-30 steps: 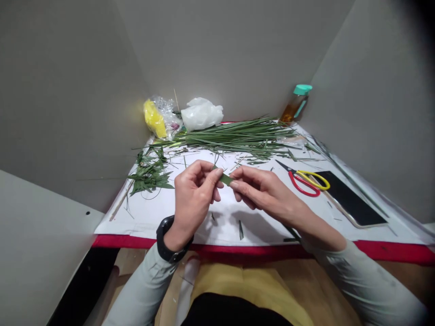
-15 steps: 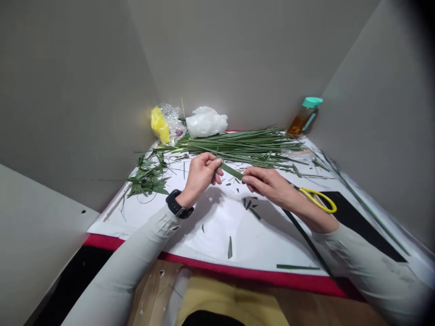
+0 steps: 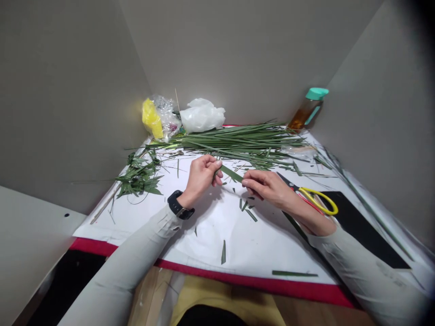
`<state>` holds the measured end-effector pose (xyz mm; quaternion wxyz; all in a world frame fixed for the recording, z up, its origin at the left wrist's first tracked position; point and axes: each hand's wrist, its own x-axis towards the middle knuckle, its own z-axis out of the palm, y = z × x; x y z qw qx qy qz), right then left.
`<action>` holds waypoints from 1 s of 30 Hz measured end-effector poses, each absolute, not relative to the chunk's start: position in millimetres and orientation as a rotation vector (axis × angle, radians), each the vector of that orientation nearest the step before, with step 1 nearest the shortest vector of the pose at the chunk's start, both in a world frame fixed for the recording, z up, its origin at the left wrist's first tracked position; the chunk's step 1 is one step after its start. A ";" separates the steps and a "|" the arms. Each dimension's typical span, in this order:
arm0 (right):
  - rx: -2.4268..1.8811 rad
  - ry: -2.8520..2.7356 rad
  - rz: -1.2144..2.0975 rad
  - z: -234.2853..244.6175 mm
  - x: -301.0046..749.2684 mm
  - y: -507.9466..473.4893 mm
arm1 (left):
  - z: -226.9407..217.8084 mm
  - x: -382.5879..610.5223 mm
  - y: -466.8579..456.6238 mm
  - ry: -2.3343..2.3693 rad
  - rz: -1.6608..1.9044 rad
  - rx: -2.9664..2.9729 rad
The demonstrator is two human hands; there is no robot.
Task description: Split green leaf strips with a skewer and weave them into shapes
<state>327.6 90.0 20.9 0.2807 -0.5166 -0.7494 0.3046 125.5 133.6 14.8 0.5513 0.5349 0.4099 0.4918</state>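
Note:
A long green leaf strip is stretched between my two hands above the white-covered table. My left hand, with a black watch at the wrist, pinches its left end between thumb and fingers. Further right, my right hand grips the same strip; a dark length of leaf trails below that forearm toward the table's front edge. Several small leaf scraps lie on the cloth beneath the hands. Beside my right forearm rest scissors with yellow handles, partly hidden by the arm.
A heap of long green leaves spans the back. Behind it are a white plastic bag, a yellow bundle and a bottle with a teal cap. Cut leaves lie left, a black board right. Grey walls enclose the table.
The view has shifted slightly, and more of the scissors shows beside my right forearm. Both hands keep hold of the leaf strip, nearly in the same place.

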 end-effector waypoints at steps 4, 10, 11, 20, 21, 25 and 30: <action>-1.384 -2.023 0.728 30.8 323.6 85.7 | 17.9 122.8 132.1 0.952 1.183 1.258; -1.395 -2.020 0.791 29.0 318.0 81.8 | 16.5 118.0 130.2 0.942 1.204 1.272; -1.400 -2.021 0.796 26.9 317.8 82.4 | 15.2 117.4 130.5 0.942 1.202 1.274; -1.448 -2.041 0.768 2.9 321.0 80.3 | -3.6 120.7 133.4 0.968 1.112 1.209; -1.459 -2.039 0.759 0.2 322.2 79.2 | -4.8 122.2 133.2 0.971 1.099 1.198; -1.541 -2.024 0.687 -9.1 327.6 77.5 | -7.1 127.5 134.1 0.981 1.056 1.154; -1.550 -2.044 0.684 -15.8 330.8 78.5 | -8.4 129.6 134.9 0.997 1.028 1.121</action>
